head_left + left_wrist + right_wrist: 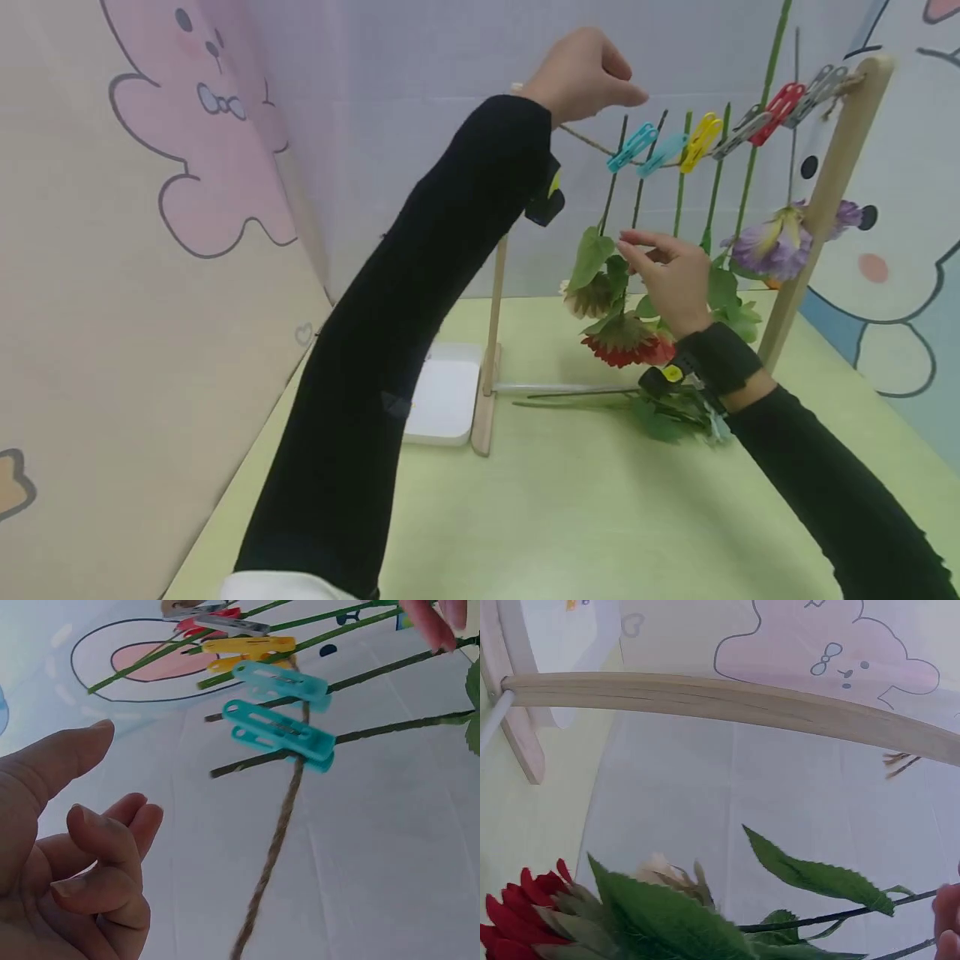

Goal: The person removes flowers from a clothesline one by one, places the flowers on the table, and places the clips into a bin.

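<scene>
My left hand [585,75] is raised above the twine [274,855], left of the clips, its thumb apart from loosely bent fingers and nothing between them. Two light blue clips [277,735] fasten dark stems to the twine. My right hand [675,279] is lower, among the hanging flowers, its relaxed thumb and forefinger slightly apart and the fingertips right beside a stem [840,915]. Below that hand hangs a red flower [618,337], head down, with a cream flower [588,296] to its left. Green leaves [802,870] spread along the stems.
A yellow clip [701,142], a red clip [780,112] and grey clips hold more stems. A purple flower [776,242] hangs by the right wooden post [832,208]. A white tray [444,400] stands left of the frame; stems [570,404] with leaves lie on the table.
</scene>
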Available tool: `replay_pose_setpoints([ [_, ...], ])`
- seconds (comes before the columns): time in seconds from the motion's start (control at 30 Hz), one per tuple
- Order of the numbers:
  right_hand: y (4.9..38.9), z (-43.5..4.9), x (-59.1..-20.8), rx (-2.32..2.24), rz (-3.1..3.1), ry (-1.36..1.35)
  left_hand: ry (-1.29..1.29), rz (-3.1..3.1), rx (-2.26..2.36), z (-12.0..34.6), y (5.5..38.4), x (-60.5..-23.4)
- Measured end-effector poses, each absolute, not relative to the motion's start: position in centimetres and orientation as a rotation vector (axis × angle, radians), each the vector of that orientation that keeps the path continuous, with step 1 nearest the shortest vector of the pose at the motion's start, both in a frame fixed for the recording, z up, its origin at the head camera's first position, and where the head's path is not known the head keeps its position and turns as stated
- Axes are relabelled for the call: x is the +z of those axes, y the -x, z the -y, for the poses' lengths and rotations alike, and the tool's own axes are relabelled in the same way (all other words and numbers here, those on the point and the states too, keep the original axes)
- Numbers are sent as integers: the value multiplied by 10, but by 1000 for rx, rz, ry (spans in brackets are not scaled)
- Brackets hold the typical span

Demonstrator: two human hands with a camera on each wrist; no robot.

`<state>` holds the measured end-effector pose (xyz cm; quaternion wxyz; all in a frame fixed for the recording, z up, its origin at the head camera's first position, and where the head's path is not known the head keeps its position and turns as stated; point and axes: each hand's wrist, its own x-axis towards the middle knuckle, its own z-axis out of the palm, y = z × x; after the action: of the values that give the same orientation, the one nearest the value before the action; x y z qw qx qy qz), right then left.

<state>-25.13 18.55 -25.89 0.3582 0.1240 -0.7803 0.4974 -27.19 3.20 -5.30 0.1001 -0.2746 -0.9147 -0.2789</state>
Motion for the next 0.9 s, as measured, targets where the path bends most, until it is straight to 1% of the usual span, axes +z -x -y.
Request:
replay_pose_setpoints([
  [0.1,253,-176,-249,1257,2077,-304,742,2742,-827,-42,277,-62],
  [0.27,254,-160,-231,1255,2211,-246,671,2787,-919,-44,285,-77],
  [0.33,255,-156,-226,1255,2254,-208,657,2792,-967,-45,292,-81],
  [0.4,257,-152,-220,1245,2287,-167,663,2781,-1013,-49,308,-86],
  [0.43,259,-150,-218,1252,2298,-145,670,2773,-1040,-52,318,-89],
  [0.67,274,-138,-217,1294,2257,-44,735,2682,-1380,-89,437,-124],
  [0.73,277,-136,-219,1285,2221,-19,702,2709,-1383,-98,453,-128],
  [0.87,281,-135,-223,1335,2132,-12,662,2729,-1328,-119,500,-139],
  [0.9,281,-135,-224,1356,2112,-19,649,2738,-1304,-126,517,-144],
])
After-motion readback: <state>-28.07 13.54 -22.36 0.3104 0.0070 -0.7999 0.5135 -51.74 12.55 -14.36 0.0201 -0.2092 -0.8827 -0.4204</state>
